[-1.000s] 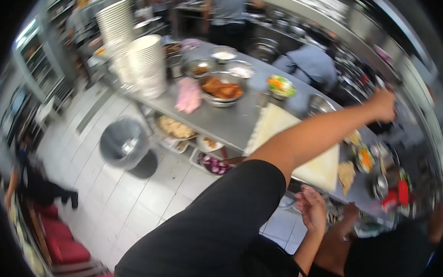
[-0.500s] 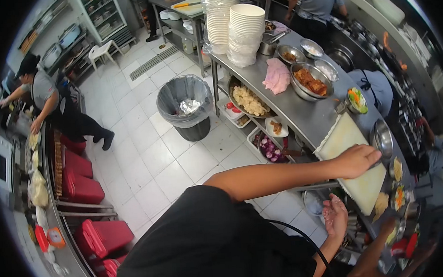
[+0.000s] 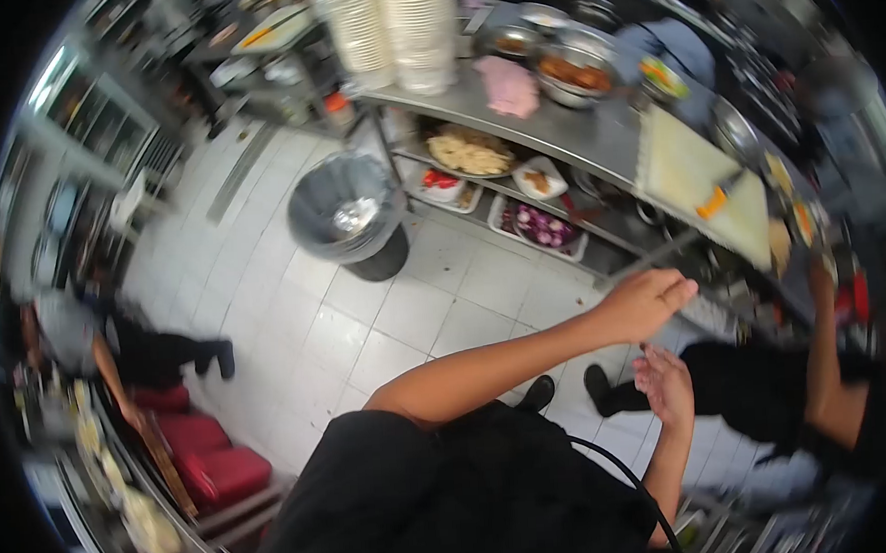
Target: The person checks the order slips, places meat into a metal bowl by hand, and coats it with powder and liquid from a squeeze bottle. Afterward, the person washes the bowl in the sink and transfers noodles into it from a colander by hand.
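My left hand (image 3: 645, 307) is held in the air just short of the steel table, back up, with its fingers curled together; whatever lies inside them is hidden. Close below it is my right hand (image 3: 666, 383), half cupped with fingers apart and nothing visible in it. Beyond both hands, a knife with an orange handle (image 3: 714, 202) lies on the white cutting board (image 3: 685, 160). Neither hand touches the board.
The steel table (image 3: 555, 125) holds stacked white containers (image 3: 420, 37), a pink cloth (image 3: 506, 86) and a bowl of orange-red food (image 3: 575, 77). A lined bin (image 3: 344, 207) stands on the tiles. One person (image 3: 75, 331) works at left; another, in black (image 3: 734, 386), stands close at right.
My left hand has drawn back from above the cutting board towards my right hand. The orange-handled knife now shows on the board. The camera view has turned.
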A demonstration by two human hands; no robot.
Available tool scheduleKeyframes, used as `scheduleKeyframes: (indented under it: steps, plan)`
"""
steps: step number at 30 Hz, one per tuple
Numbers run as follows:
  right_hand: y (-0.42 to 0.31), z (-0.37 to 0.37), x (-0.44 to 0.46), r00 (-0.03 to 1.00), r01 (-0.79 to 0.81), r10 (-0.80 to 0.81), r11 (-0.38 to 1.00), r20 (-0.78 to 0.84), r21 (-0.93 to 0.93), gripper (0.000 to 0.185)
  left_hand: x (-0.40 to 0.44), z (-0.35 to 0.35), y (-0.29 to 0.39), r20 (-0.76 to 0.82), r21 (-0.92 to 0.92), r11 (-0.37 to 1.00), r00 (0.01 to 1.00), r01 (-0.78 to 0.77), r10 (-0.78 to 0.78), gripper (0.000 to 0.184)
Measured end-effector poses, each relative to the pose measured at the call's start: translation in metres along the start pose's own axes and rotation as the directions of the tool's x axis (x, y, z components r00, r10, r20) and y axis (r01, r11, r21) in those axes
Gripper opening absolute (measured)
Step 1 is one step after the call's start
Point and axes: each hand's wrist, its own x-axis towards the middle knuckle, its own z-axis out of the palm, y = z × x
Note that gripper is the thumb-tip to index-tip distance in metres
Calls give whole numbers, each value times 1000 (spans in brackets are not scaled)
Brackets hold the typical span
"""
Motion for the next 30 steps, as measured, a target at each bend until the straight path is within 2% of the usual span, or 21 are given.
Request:
scheduleKeyframes:
  steps: [3,5,7,9,12,15,16,17,19,20,23,24,28,30]
  plan:
    - [15,-9,-33,995,16,-12,999,-94,41,26,-11,33,1,186,22,998,981,-59,54,40]
    - [35,-29,-52,984,55,-43,996,-171,69,23,-21,60,13,257,-40,999,966,19,-9,41]
    - [53,-58,-78,980,45,-29,996,-197,78,23,-25,87,24,398,-15,1000,917,-1,7,41]
    - [79,-91,-106,957,125,-100,989,-271,75,24,-30,125,35,518,-5,1000,855,22,-17,41]
    - [108,-138,-163,908,132,-26,965,-419,225,22,-45,206,50,624,-48,996,781,70,-25,37]
    - [163,-200,-219,846,221,-21,923,-533,313,19,-66,301,51,786,-10,996,617,85,-44,34]
    - [174,-215,-243,791,248,-21,924,-612,290,21,-72,334,53,826,18,998,561,58,-48,33]
    - [197,-235,-261,774,310,-20,884,-633,351,21,-78,369,48,848,-4,1000,530,9,-1,32]
    - [230,-266,-304,717,345,65,832,-694,435,21,-90,427,57,888,46,997,459,-60,-13,32]
    - [252,-285,-320,688,358,122,801,-716,481,23,-94,457,67,890,91,990,455,-107,-33,34]
    - [283,-326,-382,620,427,190,733,-761,530,24,-93,534,81,907,55,988,422,-142,10,32]
    - [288,-341,-398,608,446,189,722,-771,528,23,-86,556,77,894,8,982,442,-189,78,31]
    - [275,-403,-432,577,470,170,731,-799,494,23,-41,613,83,834,49,968,544,-245,95,28]
    - [266,-445,-428,576,503,109,735,-810,456,23,-7,637,70,793,81,972,605,-222,72,31]
